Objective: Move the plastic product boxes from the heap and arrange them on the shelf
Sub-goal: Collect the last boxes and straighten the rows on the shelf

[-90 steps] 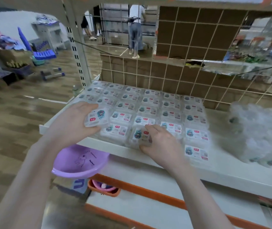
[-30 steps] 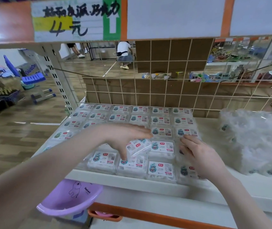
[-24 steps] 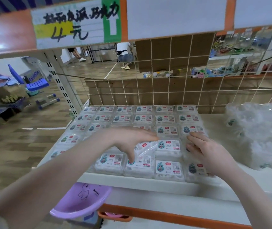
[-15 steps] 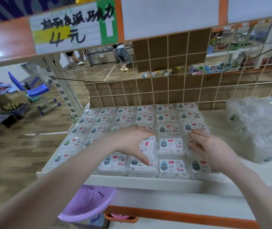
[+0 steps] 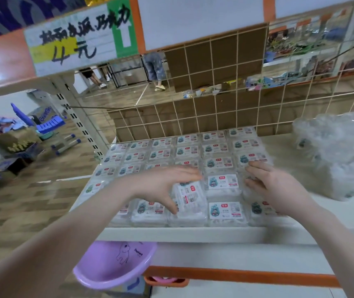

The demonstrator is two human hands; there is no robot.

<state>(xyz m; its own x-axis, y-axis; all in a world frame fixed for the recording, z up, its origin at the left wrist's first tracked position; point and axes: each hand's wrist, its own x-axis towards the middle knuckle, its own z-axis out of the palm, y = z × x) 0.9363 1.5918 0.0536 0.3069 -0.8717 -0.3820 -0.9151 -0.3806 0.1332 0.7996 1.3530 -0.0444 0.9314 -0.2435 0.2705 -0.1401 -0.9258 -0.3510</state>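
Clear plastic product boxes with blue cartoon labels lie in neat rows (image 5: 219,147) on the white shelf (image 5: 193,233). My left hand (image 5: 163,186) reaches in from the left and holds one box (image 5: 190,195) between thumb and fingers. That box is turned askew and sits low on the second row from the front. My right hand (image 5: 272,186) lies with straight fingers on the boxes of the right-most column. The heap (image 5: 339,155), a clear bag of the same boxes, rests on the shelf to the right.
A wire grid (image 5: 214,93) backs the shelf, and a price sign (image 5: 75,39) hangs on the shelf edge above. A purple basin (image 5: 116,263) sits below the shelf front, beside an orange-edged lower shelf (image 5: 236,274). A person (image 5: 154,67) stands beyond the grid.
My left hand has brought the box down from above the rows onto the arranged boxes near the front. My right hand has stayed on the right column.
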